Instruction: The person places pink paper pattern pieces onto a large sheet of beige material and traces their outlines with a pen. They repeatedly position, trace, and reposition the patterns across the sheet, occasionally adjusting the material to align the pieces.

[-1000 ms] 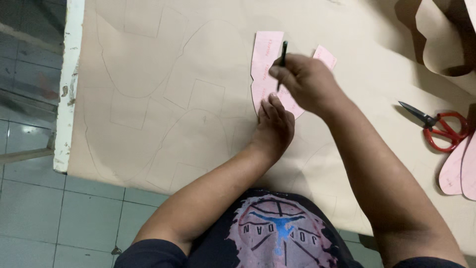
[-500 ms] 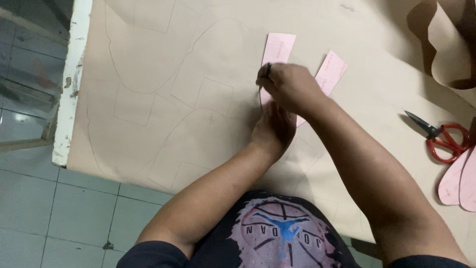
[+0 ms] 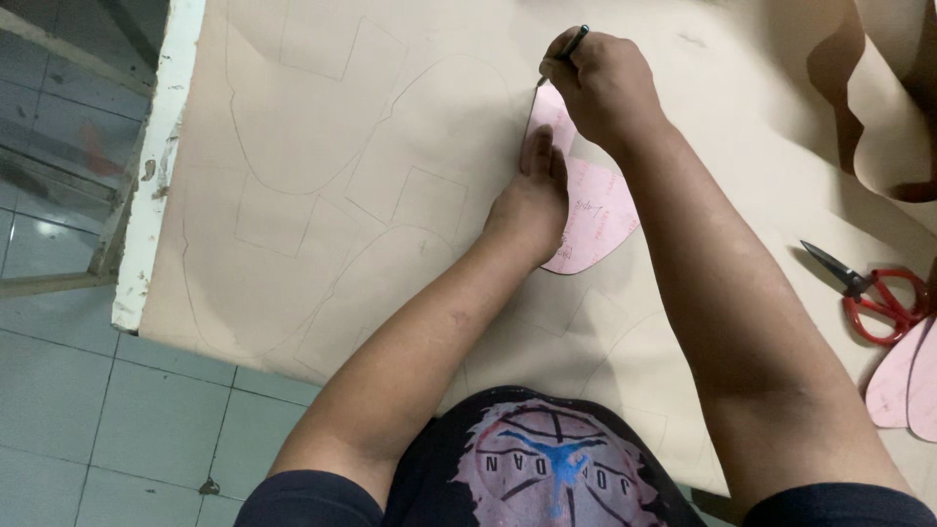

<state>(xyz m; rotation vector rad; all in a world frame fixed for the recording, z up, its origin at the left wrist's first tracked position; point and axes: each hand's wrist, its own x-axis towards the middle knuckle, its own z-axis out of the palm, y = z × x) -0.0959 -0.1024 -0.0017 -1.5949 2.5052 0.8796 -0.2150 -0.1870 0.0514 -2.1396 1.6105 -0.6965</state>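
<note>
Pink template [image 3: 595, 210] (half under hands).

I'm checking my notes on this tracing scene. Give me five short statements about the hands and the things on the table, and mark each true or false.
1. The right hand holds a pen at the edge of the pink template. True.
2. The left hand is lifted clear of the template. False: it presses flat on it.
3. The red-handled scissors lie apart from both hands, to the right. True.
4. The tan sheet is unmarked. False: traced outlines cover it.
5. The scissors are in the left hand's grip. False: they lie on the sheet.
</note>
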